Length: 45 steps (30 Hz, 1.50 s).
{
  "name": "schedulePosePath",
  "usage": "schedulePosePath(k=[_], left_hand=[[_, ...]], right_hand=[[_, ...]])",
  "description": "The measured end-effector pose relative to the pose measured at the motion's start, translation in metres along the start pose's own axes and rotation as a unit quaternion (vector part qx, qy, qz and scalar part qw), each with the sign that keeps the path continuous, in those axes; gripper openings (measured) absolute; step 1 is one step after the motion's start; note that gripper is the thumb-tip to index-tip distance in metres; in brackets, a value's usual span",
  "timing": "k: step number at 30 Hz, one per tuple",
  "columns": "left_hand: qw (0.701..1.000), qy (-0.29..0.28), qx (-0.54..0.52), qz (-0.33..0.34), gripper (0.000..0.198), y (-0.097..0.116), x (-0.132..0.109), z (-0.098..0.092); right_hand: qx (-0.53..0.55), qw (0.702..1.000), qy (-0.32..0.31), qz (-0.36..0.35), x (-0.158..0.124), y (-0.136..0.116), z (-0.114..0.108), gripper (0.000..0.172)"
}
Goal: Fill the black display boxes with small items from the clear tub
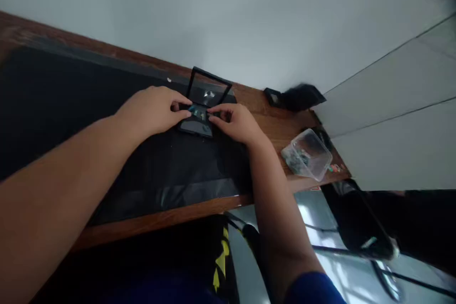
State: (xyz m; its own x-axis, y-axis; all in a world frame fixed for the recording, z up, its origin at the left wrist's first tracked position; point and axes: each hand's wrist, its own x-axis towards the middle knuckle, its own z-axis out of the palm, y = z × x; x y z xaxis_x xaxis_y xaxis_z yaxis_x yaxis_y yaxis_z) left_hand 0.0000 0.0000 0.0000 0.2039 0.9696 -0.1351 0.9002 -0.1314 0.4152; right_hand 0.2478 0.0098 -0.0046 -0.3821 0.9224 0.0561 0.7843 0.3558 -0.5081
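A small black case lies on the black mat, its black-framed see-through lid standing up at the back. Over the case's base is a small green piece, perhaps a circuit board, too small to make out exactly. My left hand closes thumb and forefinger on its left end. At the right end, the thumb and forefinger of my right hand pinch it too. The fingertips cover both ends of the piece.
The black mat covers much of the wooden table, which backs onto a pale wall. To the right are a clear plastic tub with greenish pieces, small coloured bits and a dark object. Dark chairs stand beyond the table edge.
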Motion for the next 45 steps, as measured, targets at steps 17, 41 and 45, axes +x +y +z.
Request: schedulePosePath(k=[17, 41, 45], left_hand=[[0.985, 0.149, -0.088, -0.023, 0.042, 0.011, -0.008, -0.003], [0.987, 0.137, -0.090, -0.008, 0.044, 0.010, -0.009, -0.001], [0.988, 0.129, -0.083, -0.012, 0.042, 0.013, -0.010, -0.002]], right_hand=[[0.112, 0.982, -0.082, -0.126, -0.006, 0.010, -0.002, 0.020], [-0.002, 0.998, 0.003, -0.055, -0.002, -0.007, 0.001, 0.020], [-0.040, 0.998, 0.015, -0.051, 0.001, -0.009, 0.006, 0.022]])
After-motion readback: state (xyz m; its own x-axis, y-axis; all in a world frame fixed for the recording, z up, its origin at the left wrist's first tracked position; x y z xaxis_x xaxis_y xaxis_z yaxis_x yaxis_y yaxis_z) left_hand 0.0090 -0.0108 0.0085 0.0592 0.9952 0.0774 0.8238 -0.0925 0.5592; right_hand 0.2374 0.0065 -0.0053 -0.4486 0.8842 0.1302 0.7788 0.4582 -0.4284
